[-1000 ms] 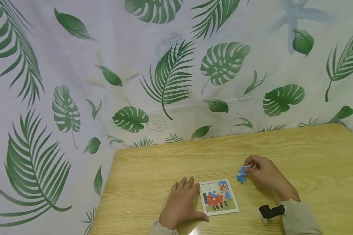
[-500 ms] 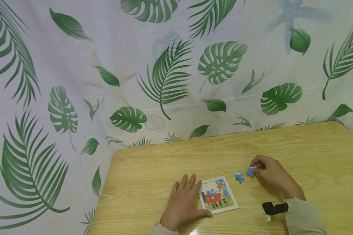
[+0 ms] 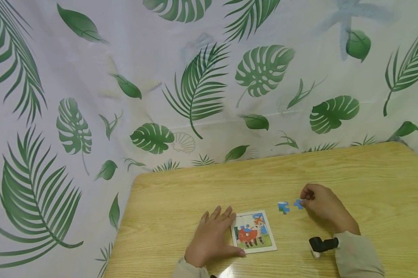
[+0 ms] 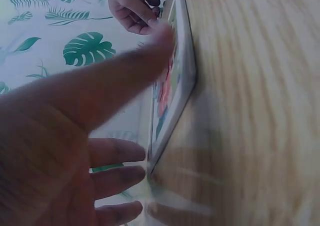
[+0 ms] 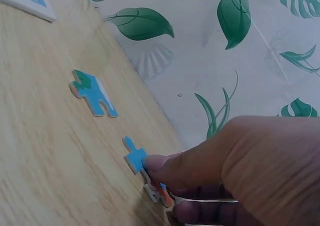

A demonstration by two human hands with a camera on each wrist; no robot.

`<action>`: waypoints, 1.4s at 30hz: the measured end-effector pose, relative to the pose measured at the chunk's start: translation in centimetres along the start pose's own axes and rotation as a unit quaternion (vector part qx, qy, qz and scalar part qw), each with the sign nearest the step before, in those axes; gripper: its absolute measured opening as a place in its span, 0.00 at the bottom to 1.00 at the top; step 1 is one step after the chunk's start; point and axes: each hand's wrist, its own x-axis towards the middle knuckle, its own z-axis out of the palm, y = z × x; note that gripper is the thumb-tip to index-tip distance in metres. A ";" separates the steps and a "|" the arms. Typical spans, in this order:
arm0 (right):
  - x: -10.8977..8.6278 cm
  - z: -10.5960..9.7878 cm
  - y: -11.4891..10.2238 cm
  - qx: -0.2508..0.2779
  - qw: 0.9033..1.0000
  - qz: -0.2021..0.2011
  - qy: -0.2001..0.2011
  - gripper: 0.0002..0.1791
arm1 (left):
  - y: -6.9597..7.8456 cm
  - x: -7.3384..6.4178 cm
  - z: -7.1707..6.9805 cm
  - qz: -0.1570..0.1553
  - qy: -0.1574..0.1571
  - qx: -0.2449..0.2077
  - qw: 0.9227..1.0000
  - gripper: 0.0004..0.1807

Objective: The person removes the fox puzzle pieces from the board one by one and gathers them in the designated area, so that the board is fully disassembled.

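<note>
A square jigsaw tray [image 3: 274, 247] lies on the table, partly filled with a picture of a deer-like animal in red. My left hand [image 3: 212, 236] spreads round its left side, fingertips at the upper left corner and thumb by the lower edge. To the right, my right hand [image 3: 321, 202] pinches a blue puzzle piece [image 5: 135, 153] close over the table, thumb on top. A piece with some orange on it [image 5: 159, 192] shows under that thumb, partly hidden by the fingers. Between the tray and the right hand lies a blue puzzle piece with a green corner [image 3: 283, 207].
The wooden table [image 3: 181, 197] runs back to a white wall covering [image 3: 209, 100] printed with green leaves. A black strap mount [image 3: 323, 244] sits at the right sleeve. Light glares off the tabletop near the front.
My right hand has moved right with its blue piece, opening a gap to the green-cornered one, which stays on the table. Lately, the tray and left hand have shifted slightly left.
</note>
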 end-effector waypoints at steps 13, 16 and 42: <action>0.6 0.9 -1.7 0.017 0.999 -0.025 0.011 0.04 | 0.9 1.1 1.1 0.018 0.052 0.038 0.998 0.48; 0.4 1.2 -2.0 0.023 0.999 -0.021 0.015 0.05 | 1.1 1.3 1.3 0.030 0.059 0.063 0.996 0.47; 1.2 5.8 -7.4 0.033 0.988 -0.116 -0.093 0.05 | 2.5 2.4 1.1 0.021 0.100 0.134 0.986 0.38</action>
